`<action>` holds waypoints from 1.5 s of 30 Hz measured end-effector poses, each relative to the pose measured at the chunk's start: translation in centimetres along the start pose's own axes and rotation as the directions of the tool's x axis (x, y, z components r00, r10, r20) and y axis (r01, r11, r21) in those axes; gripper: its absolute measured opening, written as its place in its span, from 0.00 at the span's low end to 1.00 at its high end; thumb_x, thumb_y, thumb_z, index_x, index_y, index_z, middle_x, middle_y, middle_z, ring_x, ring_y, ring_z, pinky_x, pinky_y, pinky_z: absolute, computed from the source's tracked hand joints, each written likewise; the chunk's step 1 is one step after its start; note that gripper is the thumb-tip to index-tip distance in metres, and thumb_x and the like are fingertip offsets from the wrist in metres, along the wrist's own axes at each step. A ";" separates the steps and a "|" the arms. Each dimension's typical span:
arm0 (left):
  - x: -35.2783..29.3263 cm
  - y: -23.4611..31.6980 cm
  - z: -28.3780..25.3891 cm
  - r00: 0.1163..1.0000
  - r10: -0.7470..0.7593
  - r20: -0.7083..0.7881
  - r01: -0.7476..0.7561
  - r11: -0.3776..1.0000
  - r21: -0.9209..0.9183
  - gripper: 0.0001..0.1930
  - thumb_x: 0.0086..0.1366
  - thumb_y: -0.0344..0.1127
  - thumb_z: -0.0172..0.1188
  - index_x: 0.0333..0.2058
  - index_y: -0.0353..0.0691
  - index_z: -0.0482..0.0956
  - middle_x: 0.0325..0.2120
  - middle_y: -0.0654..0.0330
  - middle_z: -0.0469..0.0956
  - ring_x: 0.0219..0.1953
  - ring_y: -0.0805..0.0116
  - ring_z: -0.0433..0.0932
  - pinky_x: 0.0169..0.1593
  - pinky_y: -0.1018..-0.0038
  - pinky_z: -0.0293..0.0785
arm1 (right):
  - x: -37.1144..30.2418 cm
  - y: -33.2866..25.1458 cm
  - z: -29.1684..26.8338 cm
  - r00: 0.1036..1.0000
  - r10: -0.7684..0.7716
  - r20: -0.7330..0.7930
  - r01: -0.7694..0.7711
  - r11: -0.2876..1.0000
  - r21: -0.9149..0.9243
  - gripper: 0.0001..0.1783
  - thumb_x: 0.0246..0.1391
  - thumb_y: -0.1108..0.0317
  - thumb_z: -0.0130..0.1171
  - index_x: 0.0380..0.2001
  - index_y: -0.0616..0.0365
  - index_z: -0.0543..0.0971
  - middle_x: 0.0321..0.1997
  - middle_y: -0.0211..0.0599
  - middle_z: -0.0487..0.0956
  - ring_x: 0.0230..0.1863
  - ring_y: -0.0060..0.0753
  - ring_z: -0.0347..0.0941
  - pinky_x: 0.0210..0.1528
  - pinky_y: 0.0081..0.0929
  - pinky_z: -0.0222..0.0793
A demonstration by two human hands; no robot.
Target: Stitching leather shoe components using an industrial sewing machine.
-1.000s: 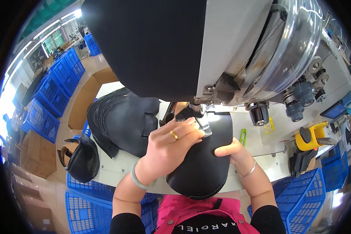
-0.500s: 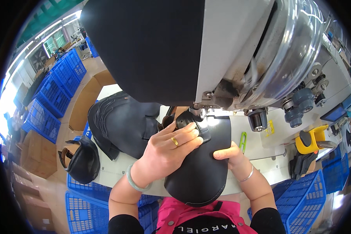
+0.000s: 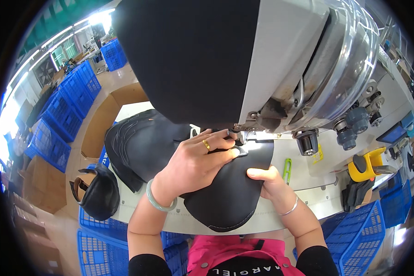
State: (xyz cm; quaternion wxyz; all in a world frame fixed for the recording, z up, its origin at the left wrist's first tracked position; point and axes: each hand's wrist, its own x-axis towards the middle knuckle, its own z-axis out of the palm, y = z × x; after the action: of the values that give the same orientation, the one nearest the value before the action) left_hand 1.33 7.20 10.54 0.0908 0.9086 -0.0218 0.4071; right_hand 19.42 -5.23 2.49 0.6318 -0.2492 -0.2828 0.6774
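Observation:
A black leather piece (image 3: 230, 198) with a rounded, pale-stitched near edge lies under the sewing machine's needle area (image 3: 244, 138). My left hand (image 3: 193, 161), with a gold ring and a pale bangle, has its fingers bent and pressed together on a small black part (image 3: 242, 151) beside the presser foot; its thumb is hidden. On the right edge of the leather, my right hand (image 3: 272, 181) pinches with the thumb on top and the fingers underneath. To the left lie stacked black leather pieces (image 3: 142, 142) with pale stitch lines.
The sewing machine head (image 3: 280, 60) stands over the far side of the white table (image 3: 317, 198). A green thread cutter (image 3: 287, 170) lies right of my right hand. A curved black leather part (image 3: 99, 193) sits at the left edge. Blue crates (image 3: 354, 234) stand below the table.
The leather has shifted slightly away from me and left. My left fingers have moved closer to the presser foot and bent, covering more of the small part. My right hand keeps its pinch.

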 end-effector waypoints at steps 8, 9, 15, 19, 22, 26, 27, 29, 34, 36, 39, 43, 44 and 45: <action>-0.3 -0.1 0.2 0.999 -0.030 0.038 0.028 0.999 0.045 0.15 0.45 0.22 0.62 0.35 0.39 0.83 0.39 0.58 0.80 0.48 0.54 0.80 0.48 0.60 0.79 | 0.1 0.1 -0.8 0.999 0.016 0.049 -0.016 1.000 -0.004 0.23 0.56 0.74 0.58 0.55 0.66 0.69 0.50 0.45 0.77 0.49 0.38 0.78 0.49 0.33 0.78; -0.3 -0.2 0.2 0.999 -0.018 0.028 0.017 0.999 0.037 0.15 0.45 0.22 0.62 0.35 0.39 0.83 0.39 0.58 0.80 0.48 0.54 0.80 0.48 0.60 0.79 | 0.1 0.1 -0.9 0.999 0.018 0.044 -0.017 1.000 -0.014 0.23 0.56 0.74 0.58 0.55 0.66 0.69 0.50 0.45 0.77 0.49 0.38 0.78 0.49 0.34 0.77; -0.1 -0.6 0.6 0.999 0.036 0.008 -0.036 0.999 0.040 0.15 0.44 0.21 0.61 0.34 0.38 0.82 0.37 0.58 0.78 0.44 0.56 0.80 0.44 0.64 0.80 | 0.5 0.2 -1.3 0.994 0.006 0.109 -0.006 1.000 -0.004 0.23 0.56 0.73 0.58 0.55 0.66 0.70 0.50 0.44 0.77 0.49 0.37 0.77 0.51 0.33 0.76; 0.2 -0.6 0.5 0.999 0.046 -0.020 -0.045 0.999 0.028 0.13 0.44 0.22 0.62 0.33 0.38 0.83 0.36 0.59 0.77 0.43 0.58 0.80 0.42 0.66 0.79 | 0.5 0.1 -1.2 0.993 0.009 0.118 -0.010 1.000 0.011 0.22 0.57 0.73 0.58 0.54 0.66 0.70 0.50 0.44 0.77 0.49 0.36 0.77 0.52 0.33 0.75; 0.2 -0.4 0.1 1.000 -0.002 -0.005 0.002 1.000 0.002 0.12 0.46 0.23 0.66 0.33 0.38 0.84 0.36 0.58 0.79 0.41 0.58 0.81 0.43 0.67 0.79 | 0.2 0.1 -1.0 0.997 0.002 0.082 0.001 0.999 -0.041 0.23 0.57 0.72 0.59 0.55 0.66 0.70 0.50 0.44 0.77 0.49 0.36 0.77 0.51 0.33 0.76; 0.2 -0.1 -0.3 0.990 -0.134 0.042 0.137 0.988 -0.073 0.12 0.48 0.24 0.69 0.35 0.40 0.86 0.36 0.57 0.81 0.39 0.59 0.81 0.43 0.70 0.79 | 0.0 0.2 -0.6 0.998 -0.012 0.057 0.015 0.998 -0.055 0.24 0.57 0.70 0.59 0.55 0.65 0.69 0.50 0.44 0.76 0.49 0.37 0.77 0.50 0.34 0.76; 0.3 -0.1 -0.3 0.991 -0.131 0.027 0.133 0.988 -0.083 0.12 0.48 0.24 0.69 0.35 0.40 0.86 0.36 0.57 0.81 0.39 0.59 0.81 0.43 0.70 0.79 | 0.0 0.1 -0.6 0.999 -0.018 0.049 0.021 0.998 -0.063 0.25 0.57 0.70 0.60 0.56 0.65 0.68 0.51 0.44 0.76 0.49 0.37 0.77 0.50 0.34 0.76; 0.3 -0.2 -0.2 0.992 -0.118 0.032 0.120 0.990 -0.071 0.12 0.49 0.24 0.69 0.35 0.41 0.86 0.36 0.58 0.81 0.39 0.59 0.82 0.43 0.70 0.79 | 0.1 0.1 -0.6 0.998 -0.012 0.062 0.015 0.998 -0.055 0.24 0.57 0.70 0.59 0.56 0.65 0.68 0.50 0.44 0.76 0.49 0.37 0.77 0.50 0.34 0.76; 0.2 -0.5 -0.2 0.994 -0.100 0.040 0.102 0.994 -0.049 0.12 0.49 0.24 0.69 0.35 0.41 0.86 0.35 0.58 0.81 0.39 0.60 0.82 0.43 0.71 0.79 | 0.2 0.3 -0.6 0.998 -0.019 0.068 0.022 0.999 -0.036 0.24 0.57 0.70 0.59 0.56 0.65 0.69 0.51 0.44 0.76 0.50 0.37 0.77 0.51 0.34 0.76; 0.2 -0.7 -0.2 0.994 -0.097 0.043 0.099 0.994 -0.046 0.12 0.48 0.25 0.69 0.35 0.41 0.86 0.35 0.58 0.81 0.38 0.60 0.82 0.42 0.71 0.79 | 0.0 0.5 -0.6 0.999 -0.032 0.028 0.033 0.998 -0.045 0.23 0.57 0.70 0.59 0.55 0.64 0.70 0.50 0.42 0.77 0.49 0.36 0.77 0.50 0.33 0.76; 0.2 -0.8 -0.2 0.992 -0.109 0.064 0.112 0.993 -0.045 0.12 0.48 0.25 0.69 0.35 0.41 0.86 0.35 0.58 0.82 0.36 0.61 0.82 0.41 0.71 0.79 | -0.2 0.3 -0.7 0.995 -0.075 -0.063 0.067 0.990 -0.121 0.18 0.58 0.69 0.58 0.50 0.63 0.72 0.46 0.39 0.78 0.45 0.32 0.77 0.46 0.31 0.76; 0.1 -0.7 -0.1 0.991 -0.126 0.049 0.129 0.990 -0.064 0.12 0.48 0.24 0.69 0.34 0.42 0.86 0.34 0.58 0.82 0.32 0.63 0.81 0.36 0.73 0.77 | -0.9 -3.3 -1.3 0.965 -0.245 -0.093 0.176 0.868 -0.464 0.12 0.55 0.66 0.57 0.40 0.60 0.73 0.34 0.30 0.77 0.37 0.19 0.72 0.37 0.21 0.69; 0.1 -0.6 -0.1 0.989 -0.139 0.046 0.142 0.988 -0.069 0.12 0.48 0.24 0.69 0.34 0.42 0.86 0.34 0.58 0.82 0.31 0.64 0.80 0.35 0.74 0.76 | -0.5 -4.1 -1.3 0.891 -0.421 -0.169 0.238 0.752 -0.615 0.13 0.53 0.66 0.58 0.40 0.61 0.73 0.33 0.29 0.77 0.36 0.18 0.72 0.37 0.20 0.68; 0.0 -0.6 0.0 0.989 -0.141 0.043 0.144 0.987 -0.069 0.12 0.48 0.24 0.69 0.34 0.42 0.86 0.34 0.58 0.82 0.31 0.64 0.80 0.35 0.74 0.76 | -0.2 -4.7 -1.2 0.781 -0.589 -0.206 0.260 0.607 -0.751 0.15 0.51 0.65 0.60 0.40 0.62 0.74 0.33 0.28 0.78 0.35 0.17 0.72 0.36 0.19 0.67</action>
State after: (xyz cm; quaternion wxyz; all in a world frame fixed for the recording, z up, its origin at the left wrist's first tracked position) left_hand 1.37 7.81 10.48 0.1519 0.9116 0.0270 0.3810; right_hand 23.68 -5.11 4.91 0.6849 -0.5319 -0.4161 0.2734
